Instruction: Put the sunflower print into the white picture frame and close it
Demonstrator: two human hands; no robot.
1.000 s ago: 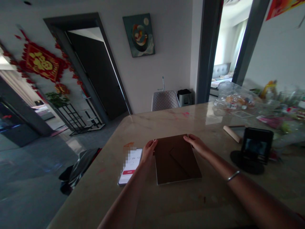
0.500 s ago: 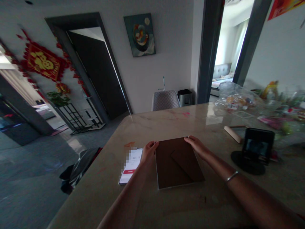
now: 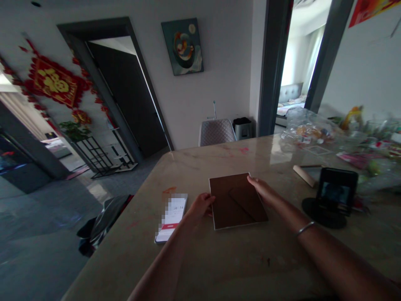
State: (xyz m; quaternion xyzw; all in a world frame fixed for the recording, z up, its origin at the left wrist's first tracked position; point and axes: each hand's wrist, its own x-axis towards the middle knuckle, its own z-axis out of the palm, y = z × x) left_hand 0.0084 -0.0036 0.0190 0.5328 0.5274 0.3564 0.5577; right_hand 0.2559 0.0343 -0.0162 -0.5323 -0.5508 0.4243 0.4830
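Beyond the marbled desk (image 3: 191, 167) stands a quilted chair (image 3: 218, 132). On or just above the desk is a flat brown board (image 3: 234, 207): the left hand (image 3: 203, 205), nearly closed, pinches its left edge; the right hand (image 3: 262, 190), likewise, grips near its far right corner. A phone (image 3: 176, 214) lies leftward.
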